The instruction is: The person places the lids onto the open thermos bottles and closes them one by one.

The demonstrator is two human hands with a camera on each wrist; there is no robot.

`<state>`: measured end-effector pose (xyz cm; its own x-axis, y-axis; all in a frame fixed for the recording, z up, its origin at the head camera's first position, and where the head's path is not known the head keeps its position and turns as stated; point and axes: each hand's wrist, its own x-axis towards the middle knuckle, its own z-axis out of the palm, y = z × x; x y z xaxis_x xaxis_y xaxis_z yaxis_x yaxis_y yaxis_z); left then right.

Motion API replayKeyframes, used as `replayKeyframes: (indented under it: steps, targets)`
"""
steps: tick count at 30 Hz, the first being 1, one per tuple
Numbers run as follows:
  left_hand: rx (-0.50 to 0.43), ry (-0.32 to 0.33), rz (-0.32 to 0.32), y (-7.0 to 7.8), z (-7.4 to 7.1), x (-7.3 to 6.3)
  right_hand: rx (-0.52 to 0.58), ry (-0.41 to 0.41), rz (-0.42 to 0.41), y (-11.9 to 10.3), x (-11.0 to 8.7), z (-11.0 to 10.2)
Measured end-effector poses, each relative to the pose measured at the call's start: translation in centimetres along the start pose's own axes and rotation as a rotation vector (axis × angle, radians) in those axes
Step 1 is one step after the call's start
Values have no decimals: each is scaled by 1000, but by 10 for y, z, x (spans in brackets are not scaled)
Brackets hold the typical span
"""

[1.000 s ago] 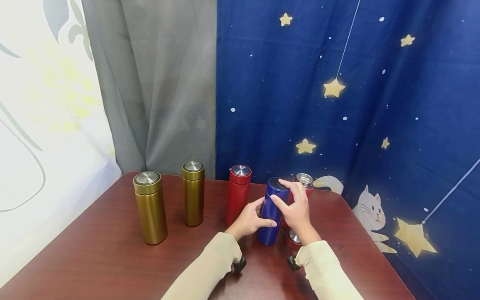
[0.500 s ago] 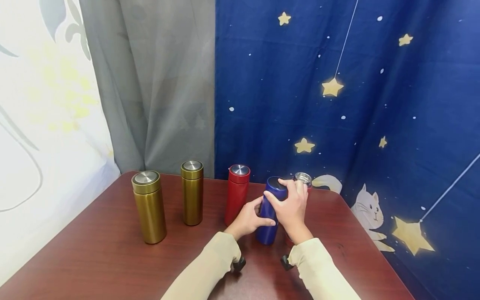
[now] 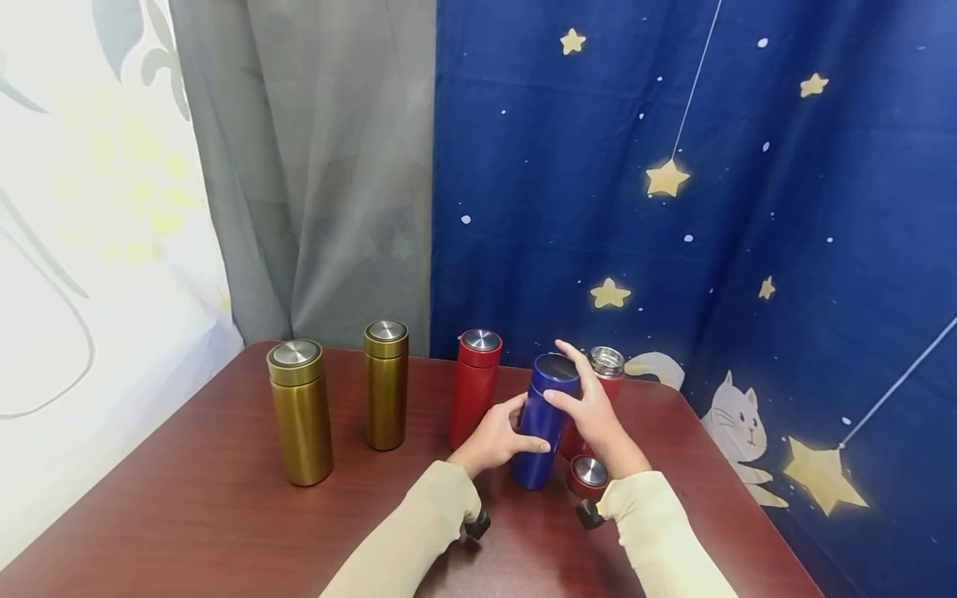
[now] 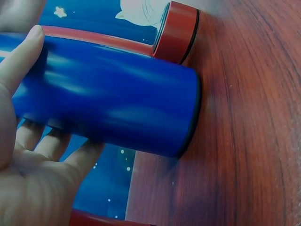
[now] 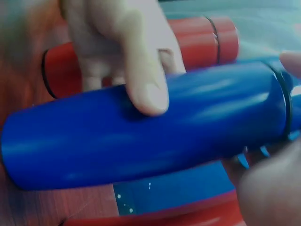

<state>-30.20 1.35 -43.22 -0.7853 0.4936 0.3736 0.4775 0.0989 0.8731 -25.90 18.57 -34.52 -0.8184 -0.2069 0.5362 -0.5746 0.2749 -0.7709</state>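
A blue thermos (image 3: pixel 540 419) with a dark-topped lid (image 3: pixel 557 367) stands on the table. My left hand (image 3: pixel 492 438) grips its body, thumb across the front; in the left wrist view, several fingers (image 4: pixel 54 141) curl behind the blue cylinder (image 4: pixel 122 94). At the lid, my right hand (image 3: pixel 596 415) has loosened, its index finger raised above the top and its thumb by the lid's near side. In the right wrist view that hand (image 5: pixel 273 188) is blurred and partly cut off. Just right of the thermos are a red lid (image 3: pixel 588 473) and a lidless red thermos (image 3: pixel 607 386).
A capped red thermos (image 3: pixel 476 390) stands behind my left hand. Two gold thermoses, one nearer (image 3: pixel 302 423) and one farther back (image 3: pixel 386 399), stand on the left of the brown table (image 3: pixel 224 515). Curtains (image 3: pixel 523 208) hang behind the table's far edge.
My right hand turned about the blue lid, its fingers around it, then loosened and swung back to the right with the index finger lifting. The left hand kept its grip on the thermos.
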Motion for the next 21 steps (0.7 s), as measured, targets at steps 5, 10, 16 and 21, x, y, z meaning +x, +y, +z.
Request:
replayKeyframes:
  steps: [5, 10, 16, 21]
  targets:
    - [2, 0, -1, 0, 0, 0, 228, -115, 9, 5, 2, -11]
    - [-1, 0, -11, 2, 0, -1, 175, -130, 9, 7, 2, -16]
    - [-3, 6, -16, 2, 1, -1, 39, -130, 2, 6, 3, -20]
    - [-1, 11, -21, 1, 1, 0, -31, -94, -26, -18, 0, -14]
